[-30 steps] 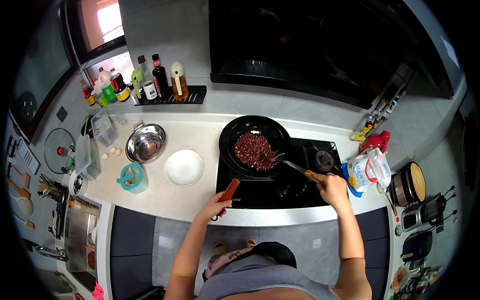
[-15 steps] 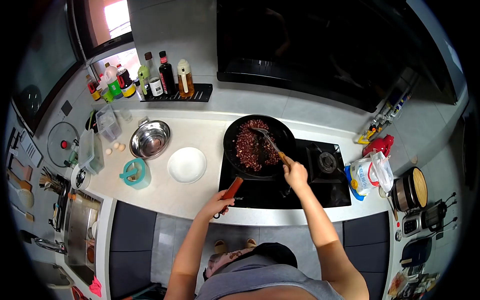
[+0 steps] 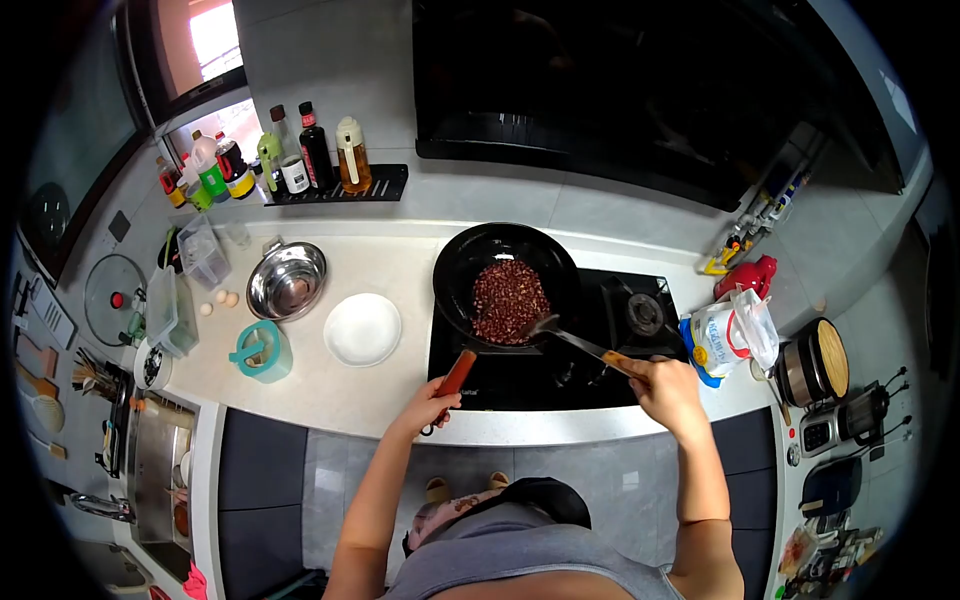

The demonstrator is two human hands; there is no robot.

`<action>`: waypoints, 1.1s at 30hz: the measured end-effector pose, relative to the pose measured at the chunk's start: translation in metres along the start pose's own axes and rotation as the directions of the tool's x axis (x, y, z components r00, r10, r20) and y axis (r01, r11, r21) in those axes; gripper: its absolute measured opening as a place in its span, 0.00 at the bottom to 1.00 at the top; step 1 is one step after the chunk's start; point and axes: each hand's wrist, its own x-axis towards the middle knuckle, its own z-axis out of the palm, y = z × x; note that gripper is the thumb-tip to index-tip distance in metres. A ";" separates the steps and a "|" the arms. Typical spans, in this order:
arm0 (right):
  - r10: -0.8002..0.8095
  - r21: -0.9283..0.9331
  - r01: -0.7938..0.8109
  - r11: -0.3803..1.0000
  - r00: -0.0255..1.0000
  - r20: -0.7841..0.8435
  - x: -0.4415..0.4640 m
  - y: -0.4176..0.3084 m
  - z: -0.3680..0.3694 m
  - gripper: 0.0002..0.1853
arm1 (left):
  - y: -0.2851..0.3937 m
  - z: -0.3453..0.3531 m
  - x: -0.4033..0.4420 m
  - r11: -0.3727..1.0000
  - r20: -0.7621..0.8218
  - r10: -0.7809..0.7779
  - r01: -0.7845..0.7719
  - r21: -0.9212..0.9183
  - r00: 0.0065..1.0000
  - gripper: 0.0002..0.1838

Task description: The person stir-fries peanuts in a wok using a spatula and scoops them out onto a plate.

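the pan [image 3: 452,272] is smooth and shiny. left of the pan, the bowl [image 3: 263,290] is shiny metal. right of it, the spatula handle [image 3: 617,361] looks wooden, the bag [image 3: 762,338] crinkly plastic.

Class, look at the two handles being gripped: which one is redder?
The pan handle, held in the left hand. It is reddish brown, while the spatula handle in the right hand is a lighter, yellowish brown.

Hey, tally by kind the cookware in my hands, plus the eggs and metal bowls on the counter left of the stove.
Pan: 1
Spatula: 1
Eggs: 3
Metal bowl: 1
Total: 6
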 end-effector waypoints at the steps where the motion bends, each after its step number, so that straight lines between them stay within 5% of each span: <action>1: 0.005 -0.024 -0.004 1.000 0.999 0.039 -0.002 0.003 -0.007 0.15 | -0.001 -0.001 0.001 1.000 0.004 0.002 -0.002 -0.002 1.000 0.17; 6: 0.008 0.024 -0.010 1.000 0.998 0.068 0.033 0.004 0.038 0.14 | 0.002 0.001 -0.002 1.000 -0.013 0.009 -0.010 -0.012 1.000 0.16; 14: 0.140 0.103 -0.122 0.987 0.972 -0.188 0.094 -0.011 0.158 0.17 | 0.000 -0.001 0.001 1.000 -0.010 -0.011 0.011 -0.003 1.000 0.17; 27: 0.078 -0.110 -0.086 0.990 0.994 -0.082 0.008 0.027 0.001 0.18 | 0.005 0.002 -0.003 1.000 -0.017 -0.004 0.004 0.006 1.000 0.17; 31: 0.009 -0.229 -0.006 0.973 1.000 0.013 0.035 0.019 0.019 0.13 | 0.001 -0.002 0.001 1.000 0.005 -0.011 0.011 0.001 1.000 0.20; 33: -0.017 -0.146 0.013 0.989 1.000 -0.022 0.059 0.019 0.058 0.15 | -0.002 -0.004 0.002 1.000 0.012 -0.012 0.012 0.000 1.000 0.22</action>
